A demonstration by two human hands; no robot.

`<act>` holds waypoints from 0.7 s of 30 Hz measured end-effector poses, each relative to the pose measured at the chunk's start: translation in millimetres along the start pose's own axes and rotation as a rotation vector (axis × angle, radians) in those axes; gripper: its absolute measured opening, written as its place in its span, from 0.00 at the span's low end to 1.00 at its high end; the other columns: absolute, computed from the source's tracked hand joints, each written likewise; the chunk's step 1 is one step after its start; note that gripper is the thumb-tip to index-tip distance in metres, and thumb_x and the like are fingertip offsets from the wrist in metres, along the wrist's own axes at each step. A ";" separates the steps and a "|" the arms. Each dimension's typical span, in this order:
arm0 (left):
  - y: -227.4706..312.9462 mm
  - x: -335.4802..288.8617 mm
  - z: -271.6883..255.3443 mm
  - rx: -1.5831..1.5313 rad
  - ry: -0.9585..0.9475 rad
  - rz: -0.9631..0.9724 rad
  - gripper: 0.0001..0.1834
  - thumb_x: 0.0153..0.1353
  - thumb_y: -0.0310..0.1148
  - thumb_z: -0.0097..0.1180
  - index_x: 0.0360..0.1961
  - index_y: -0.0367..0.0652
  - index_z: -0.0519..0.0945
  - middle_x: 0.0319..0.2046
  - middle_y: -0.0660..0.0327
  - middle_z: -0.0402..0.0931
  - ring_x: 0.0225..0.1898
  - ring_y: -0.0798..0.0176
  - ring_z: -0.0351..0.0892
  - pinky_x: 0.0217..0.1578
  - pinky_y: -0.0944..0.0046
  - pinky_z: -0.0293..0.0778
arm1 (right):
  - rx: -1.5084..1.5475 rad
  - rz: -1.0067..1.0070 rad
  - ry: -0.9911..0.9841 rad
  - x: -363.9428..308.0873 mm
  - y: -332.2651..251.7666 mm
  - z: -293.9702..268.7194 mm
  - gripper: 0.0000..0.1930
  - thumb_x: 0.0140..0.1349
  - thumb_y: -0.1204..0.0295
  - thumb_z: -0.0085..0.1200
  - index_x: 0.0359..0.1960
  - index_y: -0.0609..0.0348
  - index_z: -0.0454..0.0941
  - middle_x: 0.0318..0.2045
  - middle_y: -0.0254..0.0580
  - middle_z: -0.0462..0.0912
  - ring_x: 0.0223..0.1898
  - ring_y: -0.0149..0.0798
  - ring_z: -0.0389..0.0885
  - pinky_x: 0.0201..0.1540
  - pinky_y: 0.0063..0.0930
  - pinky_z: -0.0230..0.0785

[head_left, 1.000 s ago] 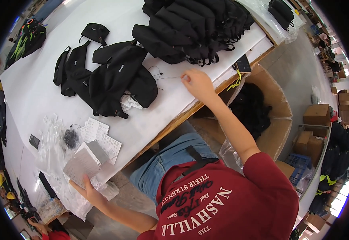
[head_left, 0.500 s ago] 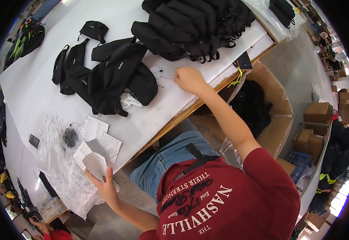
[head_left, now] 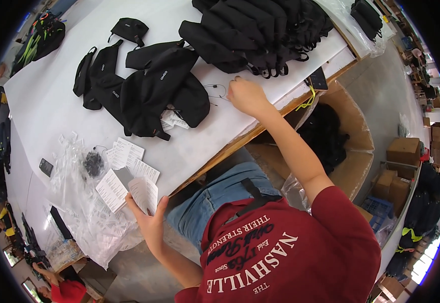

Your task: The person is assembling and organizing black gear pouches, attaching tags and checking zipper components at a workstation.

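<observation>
My left hand (head_left: 152, 218) pinches a bent white printed tag (head_left: 144, 193) between thumb and fingers at the table's near edge. Just beyond it, several flat white tags (head_left: 127, 155) lie fanned out beside a tangled bunch of black strings (head_left: 93, 163). Over the table, my right hand (head_left: 249, 97) is closed, fingertips together, on a thin black string (head_left: 216, 93) that loops to the left. Left of this hand lies a heap of black fabric bags (head_left: 147, 96), with more white tags (head_left: 173, 118) partly beneath it.
A large pile of black bags (head_left: 253, 35) fills the table's far side. Clear plastic bags (head_left: 78, 202) lie at the left. By the right edge are a dark phone-like object (head_left: 318, 79) and a yellow-green cord (head_left: 307, 101). An open carton (head_left: 353, 121) with black goods stands beside the table.
The whole view has shifted slightly. My left hand has drawn the bent tag rightward from the fanned tags. The string by my right hand has gone from nearly straight to looped.
</observation>
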State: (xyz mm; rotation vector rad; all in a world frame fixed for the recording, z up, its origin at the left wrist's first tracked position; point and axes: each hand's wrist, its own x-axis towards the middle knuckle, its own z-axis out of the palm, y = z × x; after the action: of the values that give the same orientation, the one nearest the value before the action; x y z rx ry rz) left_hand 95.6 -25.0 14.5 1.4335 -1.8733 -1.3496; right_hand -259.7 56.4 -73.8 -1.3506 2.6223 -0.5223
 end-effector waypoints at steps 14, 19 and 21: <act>-5.8 4.6 25.2 -0.185 -0.199 -0.068 0.30 0.55 0.30 0.63 0.55 0.38 0.61 0.43 0.59 0.67 0.46 0.65 0.66 0.49 0.69 0.63 | 0.164 -0.217 0.074 -32.1 -23.4 -12.4 0.06 0.55 0.73 0.54 0.30 0.61 0.71 0.29 0.45 0.75 0.30 0.51 0.76 0.33 0.39 0.68; 10.7 -3.2 53.9 -0.236 -0.117 0.099 0.17 0.54 0.24 0.61 0.45 0.35 0.73 0.36 0.61 0.70 0.38 0.68 0.70 0.43 0.71 0.66 | 0.815 -0.042 -0.044 -64.6 -57.8 -32.6 0.07 0.60 0.72 0.52 0.31 0.63 0.70 0.17 0.42 0.69 0.20 0.39 0.67 0.26 0.30 0.60; 5.3 0.0 57.0 -0.153 -0.152 0.211 0.16 0.53 0.23 0.61 0.44 0.34 0.74 0.35 0.62 0.70 0.37 0.68 0.70 0.42 0.72 0.66 | 0.826 -0.014 -0.111 -72.5 -69.8 -40.5 0.07 0.61 0.71 0.52 0.31 0.62 0.71 0.15 0.40 0.66 0.18 0.35 0.63 0.24 0.28 0.58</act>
State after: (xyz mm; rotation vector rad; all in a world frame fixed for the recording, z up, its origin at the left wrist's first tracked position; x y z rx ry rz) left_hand 48.3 0.0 -6.0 1.0522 -1.9072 -1.4949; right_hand -175.7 87.4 -12.5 -1.0580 1.9227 -1.2931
